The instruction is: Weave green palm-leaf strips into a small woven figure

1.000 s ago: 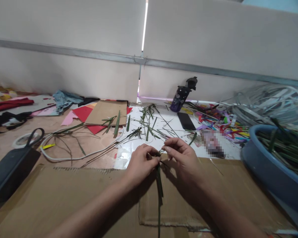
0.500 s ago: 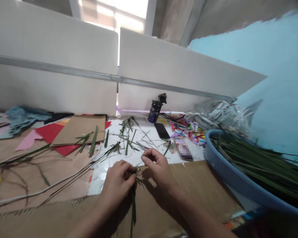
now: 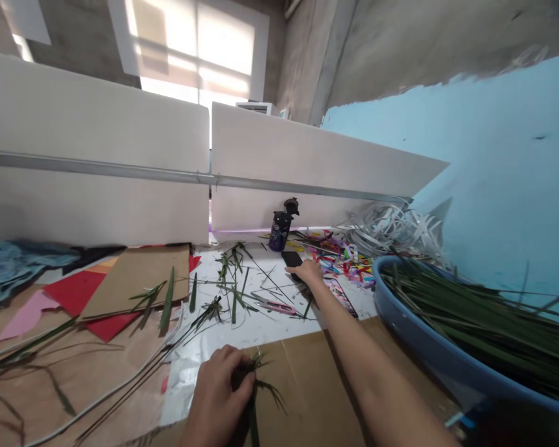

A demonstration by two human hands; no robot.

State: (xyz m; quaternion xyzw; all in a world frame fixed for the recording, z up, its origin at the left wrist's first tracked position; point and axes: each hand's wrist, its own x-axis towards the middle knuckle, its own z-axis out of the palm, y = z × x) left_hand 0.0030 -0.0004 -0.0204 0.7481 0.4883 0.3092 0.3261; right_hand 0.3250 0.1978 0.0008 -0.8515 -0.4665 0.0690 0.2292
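Observation:
My left hand [image 3: 226,388] is closed in a pinch around a green leaf piece [image 3: 270,392], whose thin split ends spread out past the fingertips above the cardboard [image 3: 302,372]. The rest of that piece hangs below, mostly behind the hand. My right hand [image 3: 311,273] reaches far forward, a finger stretched across the black phone [image 3: 290,258]; whether it presses on it I cannot tell. Pink-handled scissors [image 3: 279,307] lie just left of my right forearm. Right of the wrist lies a second phone-like item [image 3: 341,297] with a colourful face.
A blue basin [image 3: 414,335] full of long green leaves [image 3: 475,329] stands at the right. A dark bottle [image 3: 279,231] with its lid up is at the back. Colourful scraps [image 3: 349,256], cut leaf bits [image 3: 235,298], red paper [image 3: 72,292] and a white cord [image 3: 116,388] lie about.
My right hand has moved away from beside the left hand, forward to the black phone. The scissors now show. My left hand keeps the leaf piece. The view has tilted upward.

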